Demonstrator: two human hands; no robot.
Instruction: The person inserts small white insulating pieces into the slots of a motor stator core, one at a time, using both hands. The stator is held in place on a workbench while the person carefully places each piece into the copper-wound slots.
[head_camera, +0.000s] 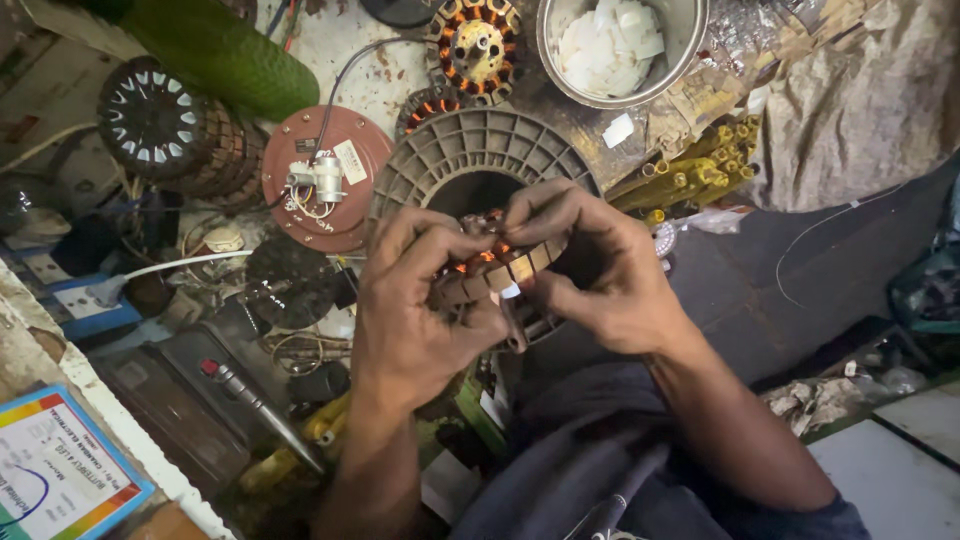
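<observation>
Both hands hold a small motor stator with copper windings and a laminated metal ring, close in front of me. My left hand grips its left side, fingers curled over the top. My right hand pinches the upper right edge, thumb underneath. Most of the stator is hidden by my fingers. Behind it lies a grey ribbed round fan housing.
A metal bowl of white pieces stands at the top. Another wound stator lies beside it. A red round plate with a capacitor, a dark rotor, yellow sleeves, a screwdriver and a green hose surround the spot.
</observation>
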